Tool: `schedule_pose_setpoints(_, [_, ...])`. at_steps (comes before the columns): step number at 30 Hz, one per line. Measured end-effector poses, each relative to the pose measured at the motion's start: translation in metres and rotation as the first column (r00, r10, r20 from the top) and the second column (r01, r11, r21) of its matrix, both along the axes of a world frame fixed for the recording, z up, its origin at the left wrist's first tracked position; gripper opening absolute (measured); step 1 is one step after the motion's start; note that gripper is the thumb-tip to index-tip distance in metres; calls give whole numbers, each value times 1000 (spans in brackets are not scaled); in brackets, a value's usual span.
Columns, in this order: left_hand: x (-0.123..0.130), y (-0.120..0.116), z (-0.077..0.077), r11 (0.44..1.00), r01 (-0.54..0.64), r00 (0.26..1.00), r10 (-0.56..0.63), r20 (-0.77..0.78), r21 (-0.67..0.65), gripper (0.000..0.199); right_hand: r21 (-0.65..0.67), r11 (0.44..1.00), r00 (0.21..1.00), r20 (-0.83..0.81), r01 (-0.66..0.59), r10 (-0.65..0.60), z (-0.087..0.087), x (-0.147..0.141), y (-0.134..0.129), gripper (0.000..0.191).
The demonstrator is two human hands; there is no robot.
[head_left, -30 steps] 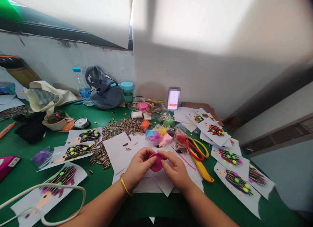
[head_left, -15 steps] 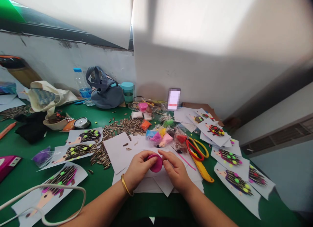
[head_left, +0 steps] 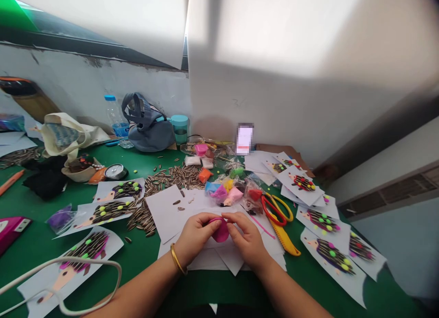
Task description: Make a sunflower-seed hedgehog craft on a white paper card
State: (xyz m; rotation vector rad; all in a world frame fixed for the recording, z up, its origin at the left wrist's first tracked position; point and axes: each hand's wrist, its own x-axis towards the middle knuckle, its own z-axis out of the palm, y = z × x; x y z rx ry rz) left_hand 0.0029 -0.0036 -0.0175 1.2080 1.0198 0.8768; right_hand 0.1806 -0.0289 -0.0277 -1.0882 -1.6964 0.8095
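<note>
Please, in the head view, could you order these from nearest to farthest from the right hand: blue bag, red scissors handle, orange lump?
From the right hand:
1. Red scissors handle: ahead, right side.
2. Orange lump: farther ahead, slightly left.
3. Blue bag: left, by the wall.

Bright light washes the pale wall panel (head_left: pixel 274 94) from twelve to one o'clock. At eleven, a dark-framed window (head_left: pixel 85 41) shows above a scuffed white wall (head_left: pixel 85 82); the green tabletop (head_left: pixel 144 290) spreads below, toward six.
</note>
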Motion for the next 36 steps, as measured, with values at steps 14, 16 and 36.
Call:
schedule_pose_setpoints(14, [2,-1,-4,1000,-18,999,18,42,2,33,-25,999,1000,-9,-29,28,-1,0,2,26])
schedule_pose_setpoints(16, [2,0,-5,1000,12,999,-12,36,-2,34,-29,999,999,-1,-44,44,0,0,1,25])
schedule_pose_setpoints(36, [3,-2,-2,1000,-17,999,17,28,-19,32,-10,1000,999,45,-14,15,-3,-2,-1,33])
